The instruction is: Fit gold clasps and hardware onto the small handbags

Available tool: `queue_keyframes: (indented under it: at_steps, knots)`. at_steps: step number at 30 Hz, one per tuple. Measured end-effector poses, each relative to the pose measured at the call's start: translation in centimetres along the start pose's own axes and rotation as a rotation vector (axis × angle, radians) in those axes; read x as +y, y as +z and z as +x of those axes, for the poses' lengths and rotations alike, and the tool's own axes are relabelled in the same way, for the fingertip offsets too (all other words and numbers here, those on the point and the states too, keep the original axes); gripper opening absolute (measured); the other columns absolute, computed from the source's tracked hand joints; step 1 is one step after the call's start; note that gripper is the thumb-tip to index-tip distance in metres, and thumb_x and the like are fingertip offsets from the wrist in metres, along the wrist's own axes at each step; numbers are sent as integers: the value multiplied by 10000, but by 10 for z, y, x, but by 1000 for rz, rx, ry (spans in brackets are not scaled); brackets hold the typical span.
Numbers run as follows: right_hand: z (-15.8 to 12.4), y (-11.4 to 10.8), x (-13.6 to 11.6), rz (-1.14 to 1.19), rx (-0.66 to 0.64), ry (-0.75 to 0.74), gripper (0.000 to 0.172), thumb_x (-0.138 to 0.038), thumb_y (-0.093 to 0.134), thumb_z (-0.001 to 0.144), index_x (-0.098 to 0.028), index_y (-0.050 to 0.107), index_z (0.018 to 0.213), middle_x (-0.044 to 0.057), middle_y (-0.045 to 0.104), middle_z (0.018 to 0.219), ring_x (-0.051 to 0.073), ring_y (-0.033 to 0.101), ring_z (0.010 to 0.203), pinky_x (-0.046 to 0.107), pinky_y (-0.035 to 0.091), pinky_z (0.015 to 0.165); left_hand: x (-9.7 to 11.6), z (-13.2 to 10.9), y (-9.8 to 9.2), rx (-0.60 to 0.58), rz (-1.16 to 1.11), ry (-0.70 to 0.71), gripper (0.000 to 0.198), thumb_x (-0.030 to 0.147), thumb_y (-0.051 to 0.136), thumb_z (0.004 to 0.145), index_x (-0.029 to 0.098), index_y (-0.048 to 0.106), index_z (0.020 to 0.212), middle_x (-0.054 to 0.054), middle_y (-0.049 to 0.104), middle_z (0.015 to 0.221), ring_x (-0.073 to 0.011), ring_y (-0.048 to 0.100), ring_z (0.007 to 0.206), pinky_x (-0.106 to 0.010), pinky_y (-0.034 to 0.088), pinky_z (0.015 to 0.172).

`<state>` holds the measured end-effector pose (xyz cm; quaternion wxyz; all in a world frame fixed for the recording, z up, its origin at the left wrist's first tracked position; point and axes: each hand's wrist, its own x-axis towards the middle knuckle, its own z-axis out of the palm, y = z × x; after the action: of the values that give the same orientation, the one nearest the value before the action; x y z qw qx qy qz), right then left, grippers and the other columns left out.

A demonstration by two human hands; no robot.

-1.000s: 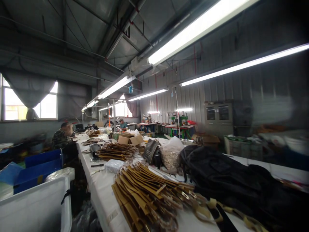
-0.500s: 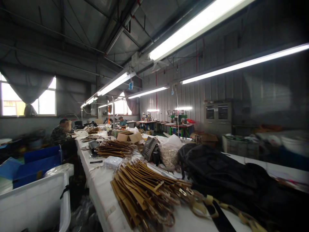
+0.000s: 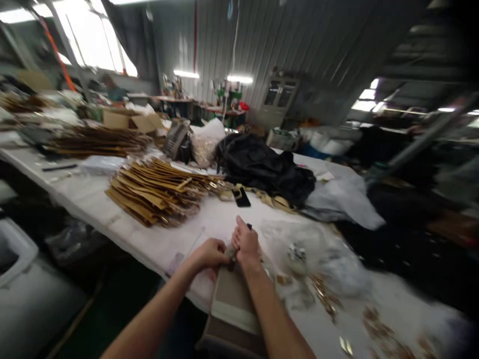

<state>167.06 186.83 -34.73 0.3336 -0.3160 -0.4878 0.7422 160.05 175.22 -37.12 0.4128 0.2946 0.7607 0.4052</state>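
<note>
My left hand (image 3: 211,253) is closed, its fingertips at a small grey-brown piece (image 3: 230,253) at the far end of a taupe box-like item (image 3: 234,289). Right beside it, my right hand (image 3: 245,240) is wrapped around a thing with a dark end (image 3: 249,227) poking out; blur and fingers hide what it is. The taupe item has a paler band across it and lies at the table's near edge, under my forearms. Beyond my hands, a stack of mustard-brown strips with metal fittings (image 3: 153,192) lies on the white table (image 3: 179,239).
A black bag (image 3: 262,167) and a flat black piece (image 3: 241,197) with tan straps lie beyond my hands. To the right are clear plastic bags (image 3: 318,249) and gold metal parts (image 3: 322,294). A white bin (image 3: 17,249) stands at left. Another person (image 3: 114,92) sits far off.
My view has swung down and to the right. Both hands and the taupe item have come into view; the stacked strips now appear farther left and up.
</note>
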Motion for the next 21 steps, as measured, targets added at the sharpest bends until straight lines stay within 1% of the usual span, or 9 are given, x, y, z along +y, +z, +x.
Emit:
queue_keyframes:
  at_steps: [1, 2, 4, 5, 6, 8, 11, 18, 21]
  knots:
    - [-2, -10, 7, 59, 19, -61, 714, -752, 806, 923, -294, 369, 593, -114, 289, 457, 84, 270, 350, 267, 186, 347, -13, 11, 4, -6, -39, 12, 239, 191, 843, 637, 195, 628, 741, 52, 564, 610, -130, 537, 559, -225, 373, 481]
    - [-6, -19, 13, 107, 83, -182, 714, -714, 780, 981, -287, 346, 607, -117, 284, 482, 78, 280, 373, 256, 208, 373, -24, 20, 7, -15, -74, 20, 215, 197, 827, 637, 189, 642, 745, 48, 571, 620, -129, 548, 566, -217, 376, 480]
    - [-21, -33, 20, 127, 171, -415, 700, -630, 750, 1061, -273, 337, 623, -111, 297, 517, 74, 306, 408, 248, 235, 412, -41, 31, 11, -34, -133, 19, 180, 206, 787, 650, 188, 649, 765, 35, 603, 625, -145, 591, 551, -223, 433, 479]
    - [-29, -38, 23, 103, 182, -492, 689, -600, 738, 1086, -269, 345, 626, -105, 314, 528, 75, 318, 421, 250, 241, 424, -46, 32, 12, -43, -153, 16, 174, 203, 772, 649, 187, 653, 775, 25, 624, 628, -156, 606, 537, -233, 459, 473]
    - [-37, -42, 26, 64, 167, -534, 675, -581, 727, 1103, -267, 363, 628, -97, 336, 536, 78, 330, 432, 255, 249, 432, -49, 32, 13, -46, -166, 17, 172, 199, 764, 649, 185, 658, 784, 20, 637, 632, -162, 618, 531, -237, 478, 469]
    - [-45, -48, 32, -25, 110, -564, 656, -566, 695, 1129, -265, 395, 629, -84, 372, 545, 87, 351, 453, 269, 279, 446, -49, 30, 13, -49, -180, 19, 164, 194, 751, 655, 184, 655, 788, 19, 636, 625, -170, 630, 516, -243, 502, 459]
    - [-46, -50, 41, -112, 91, -601, 662, -554, 647, 1162, -266, 402, 618, -72, 392, 544, 97, 383, 481, 285, 322, 478, -45, 26, 14, -42, -189, 23, 148, 186, 736, 667, 179, 660, 793, 21, 636, 628, -168, 632, 506, -247, 528, 454]
    - [-49, -42, 54, -117, 74, -648, 649, -515, 637, 1181, -273, 385, 633, -82, 386, 541, 95, 402, 465, 295, 328, 488, -47, 23, 14, -22, -224, 25, 144, 183, 753, 675, 157, 703, 807, 9, 656, 650, -156, 629, 532, -227, 526, 450]
    - [-54, -41, 56, -170, 64, -673, 633, -500, 605, 1199, -275, 376, 653, -86, 376, 549, 98, 427, 468, 294, 337, 501, -51, 24, 12, -22, -229, 30, 136, 180, 755, 674, 153, 703, 797, 10, 653, 647, -152, 621, 531, -220, 513, 448]
